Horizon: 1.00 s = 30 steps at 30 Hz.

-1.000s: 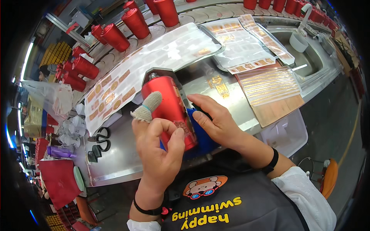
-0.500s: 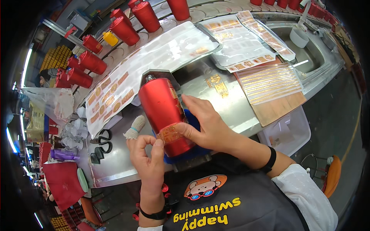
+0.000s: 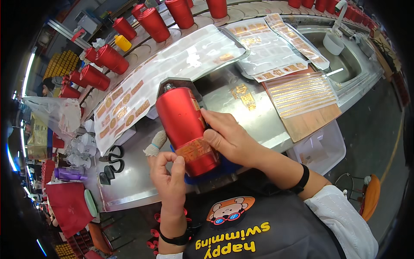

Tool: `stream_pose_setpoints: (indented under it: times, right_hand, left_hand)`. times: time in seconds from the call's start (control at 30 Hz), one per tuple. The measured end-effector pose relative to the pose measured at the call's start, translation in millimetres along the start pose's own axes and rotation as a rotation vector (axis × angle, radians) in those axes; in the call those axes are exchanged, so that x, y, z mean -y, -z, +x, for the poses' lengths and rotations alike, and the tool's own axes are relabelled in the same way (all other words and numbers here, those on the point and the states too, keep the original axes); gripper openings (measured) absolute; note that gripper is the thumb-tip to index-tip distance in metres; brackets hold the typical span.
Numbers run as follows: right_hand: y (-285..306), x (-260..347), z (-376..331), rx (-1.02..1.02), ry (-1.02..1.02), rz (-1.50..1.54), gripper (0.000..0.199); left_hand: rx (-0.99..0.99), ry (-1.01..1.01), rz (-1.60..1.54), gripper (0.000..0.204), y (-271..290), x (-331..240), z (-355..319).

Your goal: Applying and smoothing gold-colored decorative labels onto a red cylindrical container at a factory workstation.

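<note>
A red bottle (image 3: 182, 116) lies slanted on a blue support (image 3: 233, 167), its neck toward a dark angular holder (image 3: 192, 84). Around its lower part runs a gold-patterned sticker band (image 3: 194, 149), and another gold sticker shows along its right side. My right hand (image 3: 230, 136) grips the bottle's right side, the thumb resting on the front just above the band. At the band's left end my left hand (image 3: 169, 175) is closed in a pinch of thumb and forefinger; what lies between them is too small to tell. A white cloth roll with a blue tie (image 3: 156, 143) sticks out beyond its fingers.
Sheets of gold stickers (image 3: 123, 110) cover the metal table. A wooden board (image 3: 317, 123) with gold strips lies right, near a sink (image 3: 351, 69). Several red bottles (image 3: 153, 25) stand along the far conveyor. Black scissors (image 3: 115, 159) and a purple bottle (image 3: 71, 174) are left.
My left hand and the cloth roll have shifted slightly right. My right thumb has moved up off the gold band, showing more of it. The bottles on the conveyor have moved along.
</note>
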State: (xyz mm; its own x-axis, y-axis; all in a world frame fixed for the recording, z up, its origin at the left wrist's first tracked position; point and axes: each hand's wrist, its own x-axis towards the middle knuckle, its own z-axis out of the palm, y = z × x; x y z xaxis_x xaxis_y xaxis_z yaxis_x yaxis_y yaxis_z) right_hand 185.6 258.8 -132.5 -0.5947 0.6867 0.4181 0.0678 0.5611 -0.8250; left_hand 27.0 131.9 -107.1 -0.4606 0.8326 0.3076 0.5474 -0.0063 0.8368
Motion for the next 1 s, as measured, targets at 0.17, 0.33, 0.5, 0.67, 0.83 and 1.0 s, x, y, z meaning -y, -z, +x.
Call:
stream_pose_setpoints:
  times: [0.17, 0.33, 0.5, 0.67, 0.83, 1.0]
  right_hand:
    - [2.0, -3.5, -0.9, 0.011, 0.009, 0.020, 0.055]
    - [8.3, -0.1, 0.8, 0.091, -0.053, 0.030, 0.057]
    - [7.7, 2.1, 0.7, 0.094, -0.075, 0.015, 0.060]
    - [-0.5, -1.8, 1.9, 0.005, -0.036, -0.001, 0.064]
    - [-0.4, 1.4, 1.9, 0.016, -0.051, -0.002, 0.066]
    - [-1.8, 1.8, 2.3, 0.036, -0.060, -0.007, 0.069]
  left_hand:
    - [-0.003, 0.019, -0.036, 0.012, 1.3, 1.0, 0.9]
    - [-0.005, 0.038, -0.103, 0.010, 2.0, 3.4, 0.9]
    - [-0.003, 0.068, -0.120, 0.011, 1.6, 2.3, 1.2]
    - [-0.013, 0.088, -0.142, 0.011, 0.8, 2.9, 0.7]
    - [-0.007, 0.121, -0.176, 0.010, -0.9, 2.1, 0.5]
    - [-0.040, 0.246, -0.449, 0.010, -4.5, 7.4, -1.1]
